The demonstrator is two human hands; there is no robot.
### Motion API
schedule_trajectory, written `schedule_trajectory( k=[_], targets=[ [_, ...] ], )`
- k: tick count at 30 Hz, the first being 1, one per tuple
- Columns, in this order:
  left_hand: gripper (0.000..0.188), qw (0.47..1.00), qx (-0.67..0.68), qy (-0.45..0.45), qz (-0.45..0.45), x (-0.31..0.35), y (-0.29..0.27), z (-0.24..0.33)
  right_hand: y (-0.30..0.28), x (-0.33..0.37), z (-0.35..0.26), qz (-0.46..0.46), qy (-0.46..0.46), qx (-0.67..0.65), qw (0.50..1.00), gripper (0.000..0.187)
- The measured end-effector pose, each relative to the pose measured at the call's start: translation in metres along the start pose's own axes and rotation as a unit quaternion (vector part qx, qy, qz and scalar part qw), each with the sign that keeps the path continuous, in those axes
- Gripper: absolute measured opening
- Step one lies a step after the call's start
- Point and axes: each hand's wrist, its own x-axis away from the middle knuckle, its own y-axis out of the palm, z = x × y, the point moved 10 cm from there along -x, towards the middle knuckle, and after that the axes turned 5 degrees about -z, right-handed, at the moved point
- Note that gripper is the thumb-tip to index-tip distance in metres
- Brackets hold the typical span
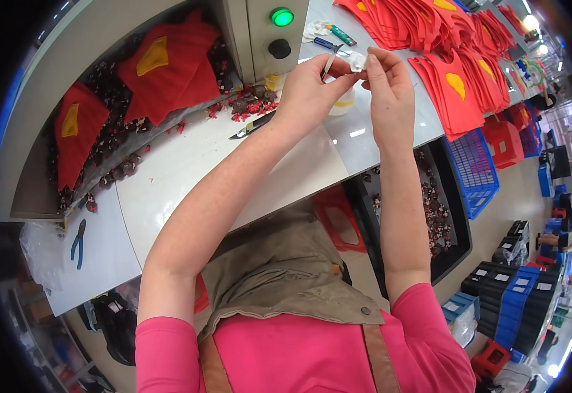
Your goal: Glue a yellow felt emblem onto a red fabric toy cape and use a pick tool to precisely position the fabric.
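Above the white worktable (233, 170), both my hands are raised close together. My right hand (390, 85) pinches a small crumpled white piece (358, 63), which looks like paper or tissue. My left hand (313, 88) is closed, its fingertips meeting the same white piece. A thin metallic tool (328, 64) sticks out from the left fingers; its kind is hard to make out. Under the hands is a partly hidden round white item with a yellow band (343, 105). Just beyond lie a blue-handled tool (326, 44) and a green cutter (343, 35).
A machine with a lit green button (282, 17) stands left, with red fabric pieces (168, 72) over dark and red bits. Stacked red pieces with yellow patches (456, 88) lie right. Pliers (78, 243) rest far left. A black tray (459, 242) and blue crate (472, 173) are below.
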Motion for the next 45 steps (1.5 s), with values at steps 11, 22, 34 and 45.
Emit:
schedule_trajectory(
  k=[11,22,34,45],
  targets=[
    [0.025,1.000,-0.014,-0.003,0.005,0.000,0.002,-0.004,0.004,0.000,-0.009,-0.042,-0.033,0.119,0.992,0.020],
    [0.022,1.000,-0.004,0.019,0.012,0.001,0.004,-0.002,0.001,0.011,-0.005,-0.041,0.008,0.127,0.991,0.023],
    [0.021,0.998,-0.057,0.035,0.022,0.002,0.005,0.005,0.006,0.004,-0.035,-0.050,-0.099,0.281,0.953,0.015],
    [0.022,0.997,-0.056,0.047,0.030,0.001,0.006,0.001,-0.010,0.006,-0.053,-0.008,-0.105,0.275,0.956,0.025]
  ],
)
